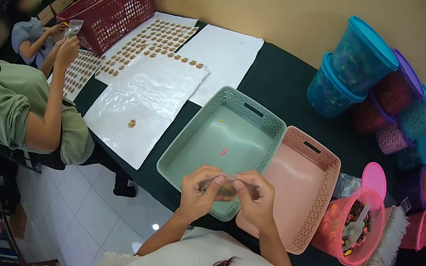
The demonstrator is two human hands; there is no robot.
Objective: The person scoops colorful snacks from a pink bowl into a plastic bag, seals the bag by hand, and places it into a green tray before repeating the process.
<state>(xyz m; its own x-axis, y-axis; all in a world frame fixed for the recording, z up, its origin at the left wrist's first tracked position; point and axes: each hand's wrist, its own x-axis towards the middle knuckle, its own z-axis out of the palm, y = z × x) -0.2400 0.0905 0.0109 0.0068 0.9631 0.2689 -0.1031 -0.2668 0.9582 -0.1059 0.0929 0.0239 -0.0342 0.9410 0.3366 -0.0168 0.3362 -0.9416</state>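
Note:
Between my two hands is a small clear plastic bag with dark and yellowish pieces inside, held above the near edge of the green basket. My left hand pinches the bag's left end. The right end is pinched by my right hand, near the pink basket. A small red-and-white strip and a tiny yellow piece lie in the green basket. To the right, a pink tub holds colourful pieces and a clear scoop.
White sheets with rows of round stickers cover the table's left part, beside a dark red basket. Two people sit at left; the nearer, in a green top, holds a small bag. Lidded tubs stand stacked at back right.

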